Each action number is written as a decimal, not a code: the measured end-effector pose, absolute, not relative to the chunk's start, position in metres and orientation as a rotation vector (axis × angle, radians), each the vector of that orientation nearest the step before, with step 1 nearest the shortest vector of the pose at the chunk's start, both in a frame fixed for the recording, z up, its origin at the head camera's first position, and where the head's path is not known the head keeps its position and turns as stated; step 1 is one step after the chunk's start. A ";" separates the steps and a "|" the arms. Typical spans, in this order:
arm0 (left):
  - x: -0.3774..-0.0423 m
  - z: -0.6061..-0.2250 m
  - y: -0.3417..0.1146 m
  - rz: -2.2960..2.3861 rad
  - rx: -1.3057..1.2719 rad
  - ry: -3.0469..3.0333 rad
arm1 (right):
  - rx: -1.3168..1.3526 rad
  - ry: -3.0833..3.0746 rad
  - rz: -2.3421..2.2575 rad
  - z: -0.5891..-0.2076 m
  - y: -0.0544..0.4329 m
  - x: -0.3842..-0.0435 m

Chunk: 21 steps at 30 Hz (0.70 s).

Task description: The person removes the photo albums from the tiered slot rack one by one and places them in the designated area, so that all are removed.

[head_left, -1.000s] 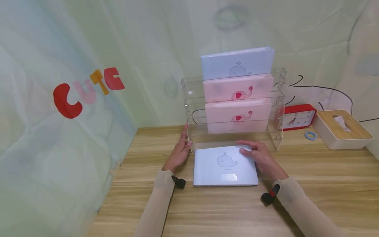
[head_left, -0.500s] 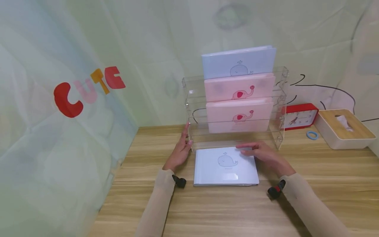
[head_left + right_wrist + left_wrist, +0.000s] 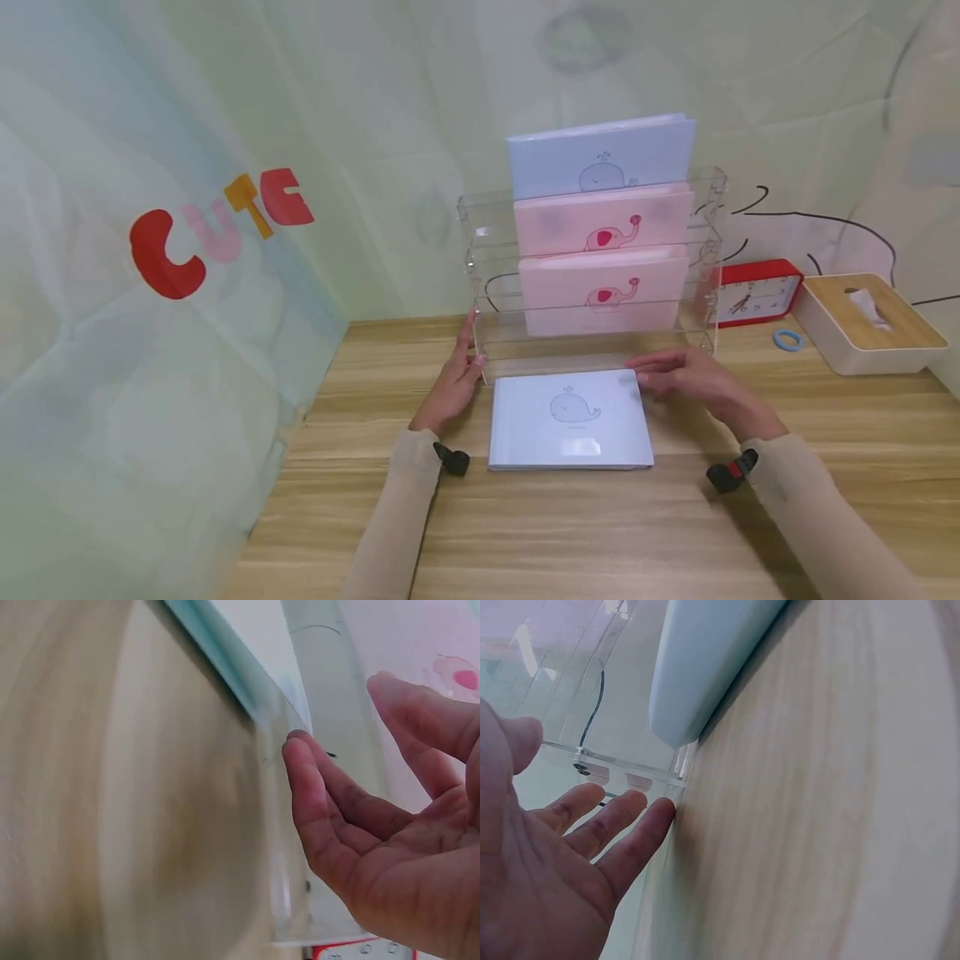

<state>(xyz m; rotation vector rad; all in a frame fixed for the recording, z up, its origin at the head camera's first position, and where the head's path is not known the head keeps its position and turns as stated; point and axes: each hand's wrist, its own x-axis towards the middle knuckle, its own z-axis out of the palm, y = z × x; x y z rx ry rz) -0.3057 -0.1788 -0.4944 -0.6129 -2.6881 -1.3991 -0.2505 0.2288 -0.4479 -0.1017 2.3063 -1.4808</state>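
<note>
In the head view, the whale-cover book lies flat on the wooden table, at the near foot of the clear acrylic rack. The left hand rests against the rack's left side with fingers extended; the right hand is unclenched at the book's far right corner. The step looks like steadying the rack while adjusting the book; lifting it would call for thumb and fingers on opposite faces. Half a second earlier the right fingers lay over the cover; now they sit farther right, while book and left hand hold their places.

In the left wrist view, the left fingers are spread beside the rack's end, pinching nothing.

In the right wrist view, the right thumb stands apart from the fingers, whose tips are at the book's corner; contact is unclear.
</note>
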 end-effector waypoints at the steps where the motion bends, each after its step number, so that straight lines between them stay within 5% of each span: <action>1: -0.306 -0.494 -0.179 -1.403 -0.611 -2.687 | -0.102 2.315 -1.482 -0.445 0.231 -0.249; 21: -0.307 -0.495 -0.179 -1.397 -0.614 -2.702 | -0.184 2.662 -1.794 -0.391 0.243 -0.243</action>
